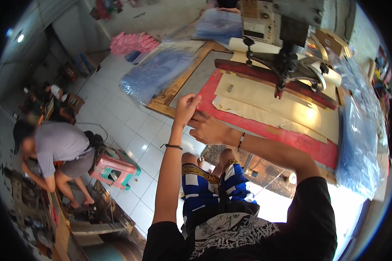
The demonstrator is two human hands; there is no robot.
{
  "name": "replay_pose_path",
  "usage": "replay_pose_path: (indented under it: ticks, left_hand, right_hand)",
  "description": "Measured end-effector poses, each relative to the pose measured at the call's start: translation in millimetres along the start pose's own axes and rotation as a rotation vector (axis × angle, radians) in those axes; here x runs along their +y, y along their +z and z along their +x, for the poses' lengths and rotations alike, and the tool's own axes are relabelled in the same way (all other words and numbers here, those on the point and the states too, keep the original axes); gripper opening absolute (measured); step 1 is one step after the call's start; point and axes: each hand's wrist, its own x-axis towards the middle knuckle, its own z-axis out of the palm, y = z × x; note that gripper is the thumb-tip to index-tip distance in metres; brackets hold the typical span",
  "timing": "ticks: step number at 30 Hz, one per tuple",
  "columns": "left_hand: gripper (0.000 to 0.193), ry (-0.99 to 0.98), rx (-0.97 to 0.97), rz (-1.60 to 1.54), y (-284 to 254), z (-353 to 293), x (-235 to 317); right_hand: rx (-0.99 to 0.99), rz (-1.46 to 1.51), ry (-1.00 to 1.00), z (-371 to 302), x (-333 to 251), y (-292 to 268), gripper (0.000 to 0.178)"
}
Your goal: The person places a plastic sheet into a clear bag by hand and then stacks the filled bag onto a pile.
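Note:
My left hand (187, 109) is closed at the left corner of a red sheet (211, 98) on the worktable, fingers curled in a pinch. Whatever lies between them is too small to make out. Just below and to its right, my right hand (211, 129) reaches across to the table's front edge with bent fingers pressed together; any thing in its grip is hidden. Tan paper pieces (265, 102) cover the middle of the red sheet. Above them hangs the dark metal head of a press machine (287, 65), with a long dark red bar (231, 66) under it.
Clear plastic sheets lie in a pile (157, 74) at the left and another pile (359, 143) at the right. A pink heap (133, 43) sits beyond. At left, a person (65, 148) bends beside a pink and green stool (115, 169); another person sits farther back.

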Motion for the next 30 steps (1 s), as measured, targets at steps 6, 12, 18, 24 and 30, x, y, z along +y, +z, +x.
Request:
replay_pose_path:
  ticks: [6,12,18,24,30]
  left_hand:
    - [0.029,0.081,-0.015,-0.004,-9,2,-19]
    - [0.031,0.117,0.01,0.079,-5,0,-20]
    - [0.032,0.138,0.022,0.036,-7,0,-17]
    - [0.033,0.116,-0.001,0.111,-10,-2,-18]
    - [0.033,0.109,0.009,0.207,4,-6,-12]
  right_hand:
    - [-0.163,0.082,0.033,-14,-15,-25,0.015]
    - [0.186,0.335,0.512,-117,-80,-106,0.015]
    - [0.484,0.53,1.567,-273,-213,-43,0.012]
    - [0.421,0.547,1.816,-366,-334,29,0.01]
    - [0.083,0.514,1.693,-425,-370,61,0.028]
